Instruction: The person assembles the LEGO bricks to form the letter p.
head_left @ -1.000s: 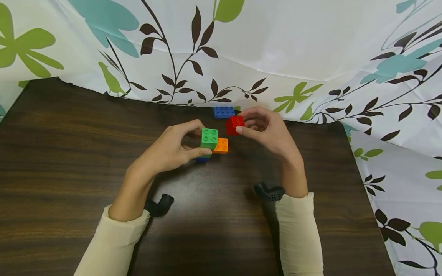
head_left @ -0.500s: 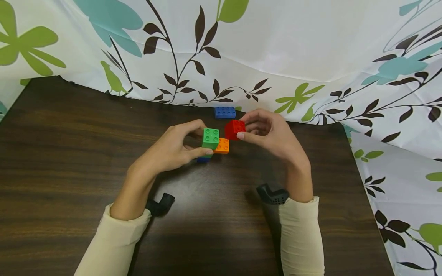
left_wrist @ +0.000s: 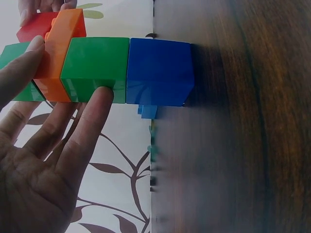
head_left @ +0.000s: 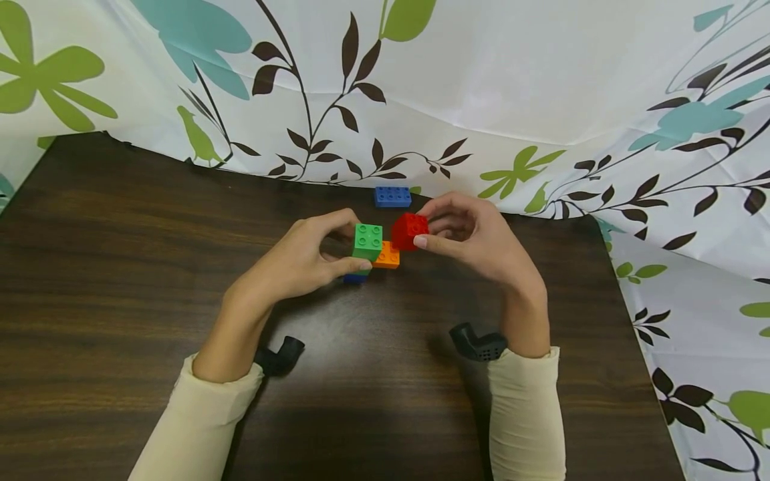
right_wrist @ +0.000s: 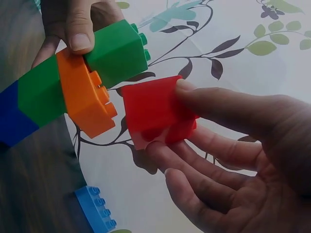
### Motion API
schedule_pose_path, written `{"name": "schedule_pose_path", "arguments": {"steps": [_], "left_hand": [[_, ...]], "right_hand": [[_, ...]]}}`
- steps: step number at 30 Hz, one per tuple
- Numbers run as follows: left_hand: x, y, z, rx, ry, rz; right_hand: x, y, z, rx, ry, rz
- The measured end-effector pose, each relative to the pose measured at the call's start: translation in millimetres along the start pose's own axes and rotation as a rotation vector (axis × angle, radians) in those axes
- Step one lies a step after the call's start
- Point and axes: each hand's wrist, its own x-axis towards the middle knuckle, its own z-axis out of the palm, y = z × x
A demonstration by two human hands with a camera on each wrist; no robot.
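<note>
My left hand [head_left: 289, 260] grips a stack of toy building bricks between thumb and fingers. From the bottom up, the stack has a dark blue brick [left_wrist: 160, 72], a green brick [left_wrist: 97, 68], an orange brick [right_wrist: 85, 97] jutting out to the right, and another green brick [head_left: 368, 240] on top. Between thumb and fingers, my right hand [head_left: 481, 240] pinches a red brick [right_wrist: 155, 107]. It hovers slightly tilted over the bare studs of the orange brick, and a small gap shows between them in the right wrist view.
A loose blue brick [head_left: 393, 196] with two rows of studs lies at the back of the dark wooden table [head_left: 120, 267]. Behind it hangs a white leaf-patterned cloth [head_left: 511, 73]. Black wrist devices [head_left: 478, 344] sit at both sleeves.
My right hand has lowered the red brick toward the orange brick's studs. The left hand and its stack stay almost still. The whole head view has shifted slightly.
</note>
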Motion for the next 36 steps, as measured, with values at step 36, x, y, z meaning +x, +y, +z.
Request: {"name": "schedule_pose_path", "arguments": {"steps": [36], "left_hand": [[-0.3, -1.1, -0.3, 0.020, 0.001, 0.001]], "right_hand": [[0.7, -0.7, 4.7, -0.123, -0.091, -0.121]]}}
